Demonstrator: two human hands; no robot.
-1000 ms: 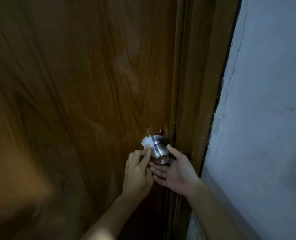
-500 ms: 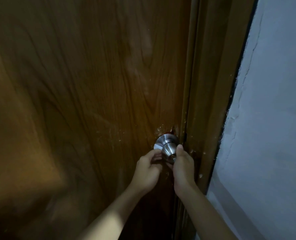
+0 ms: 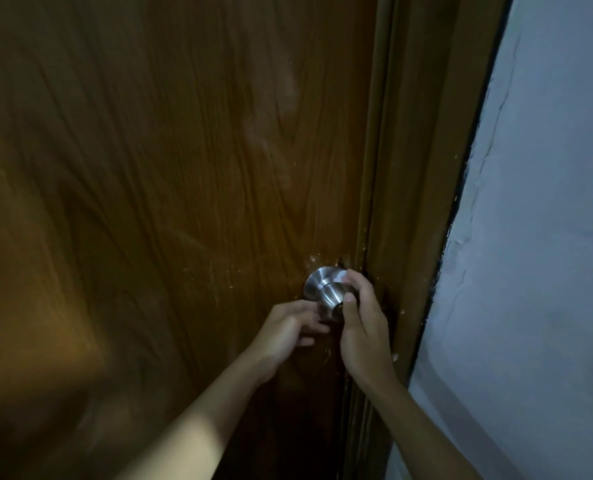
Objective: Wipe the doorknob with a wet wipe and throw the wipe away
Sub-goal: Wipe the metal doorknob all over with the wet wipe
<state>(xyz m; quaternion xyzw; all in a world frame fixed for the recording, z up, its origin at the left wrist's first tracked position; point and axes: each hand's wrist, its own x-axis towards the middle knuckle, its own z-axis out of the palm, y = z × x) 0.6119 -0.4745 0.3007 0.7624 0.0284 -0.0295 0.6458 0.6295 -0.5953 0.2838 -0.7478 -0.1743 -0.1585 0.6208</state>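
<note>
Brushed-steel doorknob, right hand pinching white wipe (barely visible); left hand relaxed

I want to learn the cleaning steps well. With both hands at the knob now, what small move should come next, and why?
Probably slide the wet wipe round the doorknob to its left side. The right hand presses the wipe on the upper right only; the left face shows bare metal, and the left hand waits below.
</note>
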